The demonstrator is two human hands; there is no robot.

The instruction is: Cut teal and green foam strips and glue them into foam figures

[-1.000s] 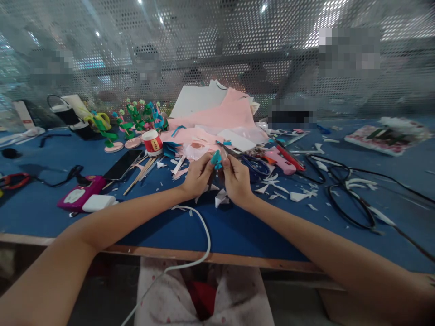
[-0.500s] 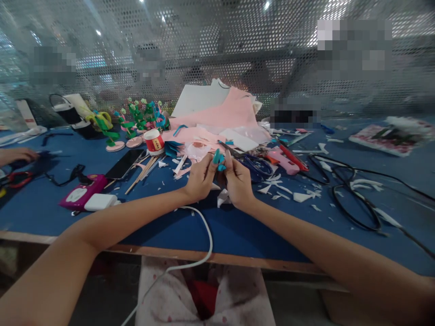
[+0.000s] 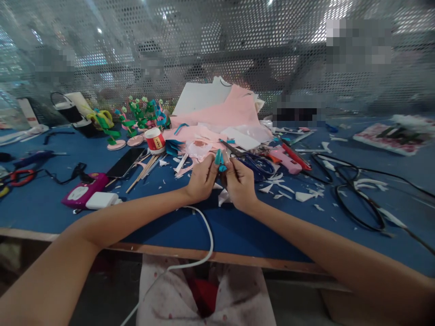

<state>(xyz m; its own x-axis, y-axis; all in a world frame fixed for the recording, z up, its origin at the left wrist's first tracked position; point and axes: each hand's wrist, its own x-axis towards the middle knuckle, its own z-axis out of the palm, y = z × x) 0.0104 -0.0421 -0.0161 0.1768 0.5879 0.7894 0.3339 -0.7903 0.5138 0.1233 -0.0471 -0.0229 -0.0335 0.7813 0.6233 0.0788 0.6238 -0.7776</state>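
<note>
Both hands meet over the middle of the table, thumbs side by side. My left hand (image 3: 203, 179) pinches a small teal-blue piece of paper or foam (image 3: 222, 167), its fingers curled beneath. From the other side my right hand (image 3: 240, 183) grips the same piece, thumb pressed against it. Most of the piece is hidden by the fingers, so its shape is hard to tell. A white scrap (image 3: 224, 198) lies just below the hands. Just beyond them lie dark-blue-handled scissors (image 3: 260, 165) and pink sheets (image 3: 217, 118).
Flower-like paper crafts (image 3: 136, 120), a red-and-white cup (image 3: 155, 141), wooden sticks (image 3: 144, 174) and a phone (image 3: 125, 163) lie left. Nearer are a purple power adapter (image 3: 79, 192) and white cable (image 3: 209, 231). Rightward are a pink glue gun (image 3: 287, 160), black cables (image 3: 340, 194) and white scraps (image 3: 304, 196).
Another person's hand at the far left has left the view, and a blue glue gun shows there. My hands stay together on the teal piece with only slight movement.
</note>
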